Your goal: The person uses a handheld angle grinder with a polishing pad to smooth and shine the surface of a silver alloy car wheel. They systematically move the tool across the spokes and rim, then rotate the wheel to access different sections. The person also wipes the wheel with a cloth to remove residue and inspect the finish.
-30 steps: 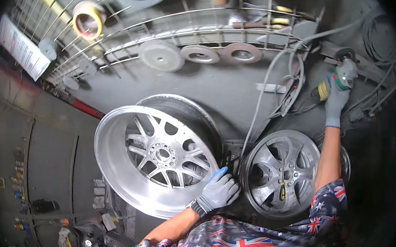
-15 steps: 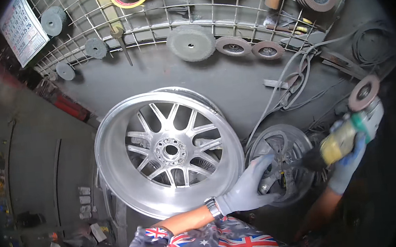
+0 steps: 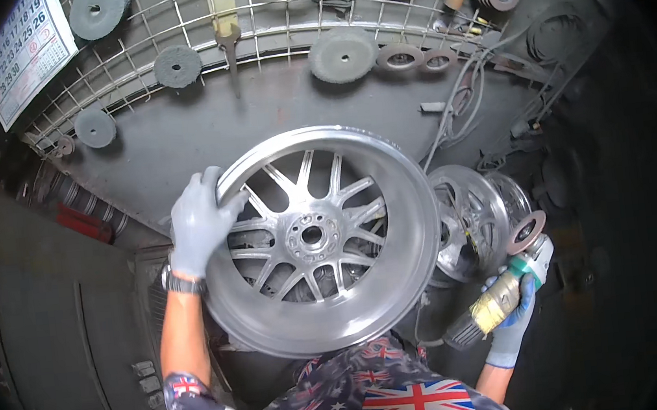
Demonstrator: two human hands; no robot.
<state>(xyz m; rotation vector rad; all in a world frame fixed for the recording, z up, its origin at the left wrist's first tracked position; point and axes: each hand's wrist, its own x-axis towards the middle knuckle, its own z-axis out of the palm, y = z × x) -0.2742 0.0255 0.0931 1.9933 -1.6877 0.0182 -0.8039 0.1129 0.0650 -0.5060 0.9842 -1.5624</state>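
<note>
A large bare-metal alloy wheel (image 3: 388,294) with many spokes leans in front of me, its hollow barrel side facing up. My gloved left hand (image 3: 202,223) grips its upper left rim, the thumb inside the edge. Out to the right, clear of the wheel, my gloved right hand (image 3: 519,309) is closed round an angle grinder (image 3: 498,304) with a yellow-wrapped body and a green collar. A brown flap disc (image 3: 526,232) sits at the grinder's upper end. Whether the disc is spinning cannot be told.
More alloy wheels (image 3: 487,213) stand right of the large one, close to the grinder. Behind, a wire grid (image 3: 264,33) carries grey abrasive wheels (image 3: 343,56), flap discs (image 3: 400,56) and a spanner (image 3: 231,52). Grey cables (image 3: 448,130) hang at the right. A calendar (image 3: 28,56) hangs upper left.
My left hand has crossed from the right side of the large wheel to its upper left rim. My right hand has brought the grinder lower and nearer me. The view has shifted.
</note>
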